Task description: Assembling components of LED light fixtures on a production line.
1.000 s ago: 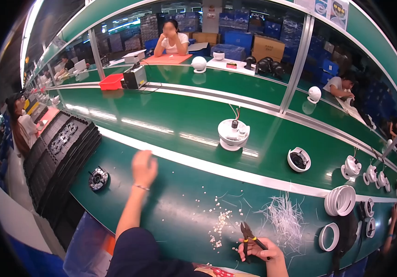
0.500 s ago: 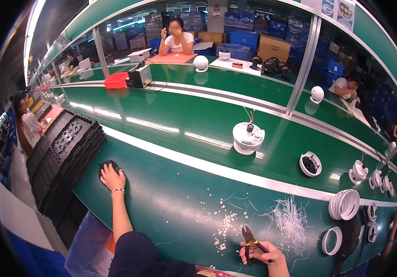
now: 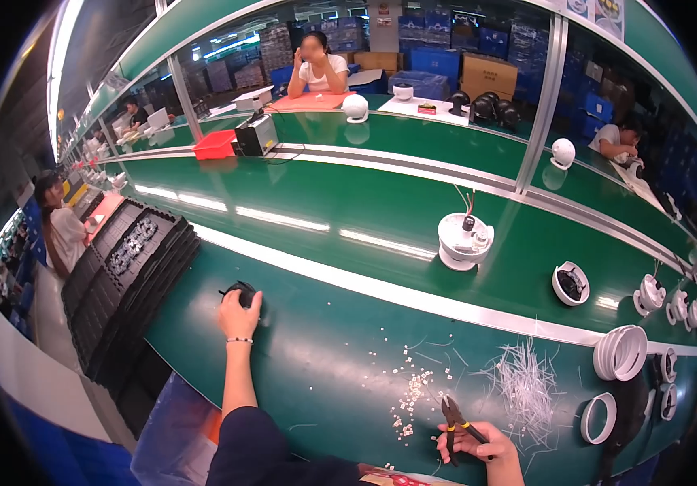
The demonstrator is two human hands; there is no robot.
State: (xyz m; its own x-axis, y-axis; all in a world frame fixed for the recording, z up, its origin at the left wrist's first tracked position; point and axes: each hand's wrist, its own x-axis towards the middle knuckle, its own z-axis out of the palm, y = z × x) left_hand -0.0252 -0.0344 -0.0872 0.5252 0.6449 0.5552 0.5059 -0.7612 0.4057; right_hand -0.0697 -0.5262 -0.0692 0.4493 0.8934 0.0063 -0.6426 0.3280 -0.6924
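On the near strip of the green workbench (image 3: pixel 324 381), seen from the head camera, the person's left hand (image 3: pixel 239 314) was stretched far out and cupped over a small black round part (image 3: pixel 239 292). The fingers were curled down on it, so I'd say gripping it rather than just resting, though the hand hid most of the part. It sat just beside the stacks of black trays (image 3: pixel 122 275) on the left, which probably explains the long reach: looks like that's where the parts were kept.

The right hand (image 3: pixel 478 449) was down at the bottom edge, closed around the orange handles of a pair of cutters (image 3: pixel 452 415), blades pointing away from the body. Parked close in like that, my guess is it was just waiting with the tool ready.

Between the hands were a scatter of tiny white bits (image 3: pixel 413 393) and a pile of thin clear offcuts (image 3: pixel 522 389), lying right by the cutters, likely trimmings.

As for the black part itself: dark, roundish, low, with something thin sticking out on its left side. Couldn't tell more, too small and covered.

Further back a white round housing (image 3: pixel 463 239) with wires stood on the belt, well apart from both hands.
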